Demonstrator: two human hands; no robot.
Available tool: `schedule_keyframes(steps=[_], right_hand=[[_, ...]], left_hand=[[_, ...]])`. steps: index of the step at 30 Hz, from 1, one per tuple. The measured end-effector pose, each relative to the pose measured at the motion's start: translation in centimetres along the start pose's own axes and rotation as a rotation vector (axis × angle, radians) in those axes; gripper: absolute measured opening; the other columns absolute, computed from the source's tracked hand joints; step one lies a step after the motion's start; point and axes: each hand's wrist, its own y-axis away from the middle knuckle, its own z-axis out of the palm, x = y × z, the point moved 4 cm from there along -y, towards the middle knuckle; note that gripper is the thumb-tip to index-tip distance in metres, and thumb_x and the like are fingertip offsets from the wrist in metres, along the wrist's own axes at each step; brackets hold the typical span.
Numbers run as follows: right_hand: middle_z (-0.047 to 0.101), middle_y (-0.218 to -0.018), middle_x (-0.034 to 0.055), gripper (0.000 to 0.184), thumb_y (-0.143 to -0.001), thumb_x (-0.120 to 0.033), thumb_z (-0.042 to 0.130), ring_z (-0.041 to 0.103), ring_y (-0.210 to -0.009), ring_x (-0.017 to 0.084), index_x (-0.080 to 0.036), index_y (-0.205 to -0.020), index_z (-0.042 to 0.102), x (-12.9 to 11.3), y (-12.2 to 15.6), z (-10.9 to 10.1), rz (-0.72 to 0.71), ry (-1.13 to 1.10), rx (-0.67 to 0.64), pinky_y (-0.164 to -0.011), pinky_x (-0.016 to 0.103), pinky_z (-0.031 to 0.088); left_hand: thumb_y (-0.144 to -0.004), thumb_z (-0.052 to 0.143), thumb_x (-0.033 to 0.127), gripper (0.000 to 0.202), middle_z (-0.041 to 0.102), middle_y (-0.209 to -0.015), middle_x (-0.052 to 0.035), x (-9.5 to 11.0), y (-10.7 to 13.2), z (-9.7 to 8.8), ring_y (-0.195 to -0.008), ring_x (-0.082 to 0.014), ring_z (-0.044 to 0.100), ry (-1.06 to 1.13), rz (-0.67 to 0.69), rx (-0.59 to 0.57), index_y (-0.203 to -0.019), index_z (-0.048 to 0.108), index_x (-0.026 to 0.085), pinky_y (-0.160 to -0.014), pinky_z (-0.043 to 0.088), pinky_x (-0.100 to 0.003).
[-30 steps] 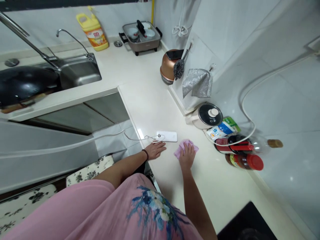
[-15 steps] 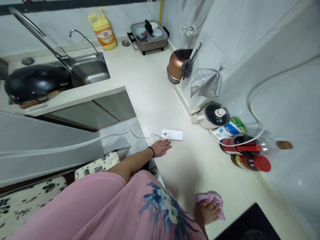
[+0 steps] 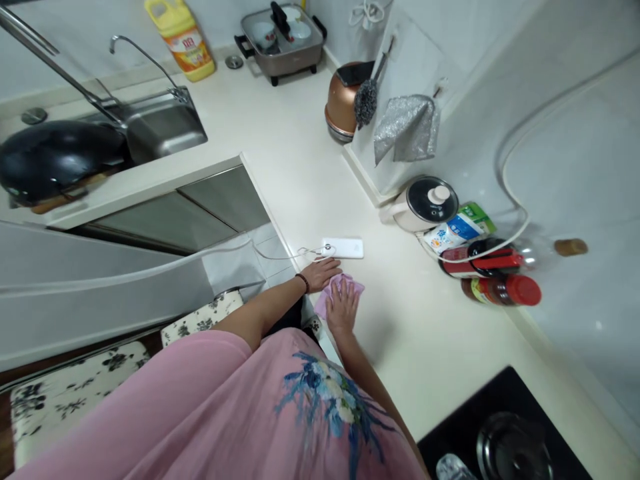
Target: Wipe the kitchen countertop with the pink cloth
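Observation:
My left hand (image 3: 321, 274) lies flat on the white counter, palm down, with a dark beaded bracelet (image 3: 303, 283) at the wrist. Just beyond its fingers is a flat white rectangular device (image 3: 343, 247) with a thin white cord at its left end. A pink cloth (image 3: 325, 299) is pressed against the counter close to my left hand. My right hand (image 3: 342, 308) holds this cloth down from above, fingers lying over it; part of the cloth is hidden under the palm.
Along the right wall stand a lidded kettle (image 3: 425, 207), a blue-and-white packet (image 3: 455, 230) and a red-capped jar (image 3: 500, 290). A black hob (image 3: 480, 413) lies at the lower right. A wok (image 3: 60, 160) covers part of the sink (image 3: 163, 127). The cord hangs across the gap at left.
My right hand has brought the pink cloth from beside the hob across the counter to my left hand. My left hand stays by the white device. The view has shifted slightly.

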Motion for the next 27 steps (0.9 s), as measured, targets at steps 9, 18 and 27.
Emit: schedule_keyframes(steps=[9, 18, 27], right_hand=[[0.056, -0.161, 0.0076, 0.055, -0.103, -0.04, 0.038, 0.039, -0.156, 0.036, -0.032, -0.153, 0.06, 11.5, 22.2, -1.9, 0.082, 0.077, -0.101, -0.123, 0.065, 0.036], [0.06, -0.157, 0.0056, 0.048, -0.103, -0.038, 0.041, 0.042, -0.155, 0.036, -0.034, -0.141, 0.071, 10.3, 21.3, -1.4, 0.01, 0.105, -0.146, -0.124, 0.064, 0.036], [0.041, -0.173, 0.0008, 0.054, -0.104, -0.032, 0.05, 0.026, -0.161, 0.03, -0.036, -0.158, 0.054, 0.6, 3.9, 0.0, -0.243, -0.014, -0.163, -0.132, 0.058, 0.016]], left_hand=[[-0.102, 0.047, 0.02, 0.048, 0.058, -0.156, -0.0143, 0.0, 0.0, 0.0, -0.148, -0.0306, 0.047, 0.046, 0.017, 0.048, -0.147, 0.065, 0.019, -0.125, 0.033, -0.053], [-0.103, 0.047, 0.021, 0.047, 0.058, -0.155, -0.0145, 0.2, 0.0, -0.2, -0.149, -0.031, 0.047, 0.067, 0.024, 0.074, -0.146, 0.064, 0.02, -0.125, 0.033, -0.054], [-0.102, 0.049, 0.022, 0.046, 0.059, -0.155, -0.0147, 0.0, -0.2, -0.1, -0.149, -0.0309, 0.048, 0.049, 0.036, 0.066, -0.146, 0.064, 0.02, -0.125, 0.034, -0.054]])
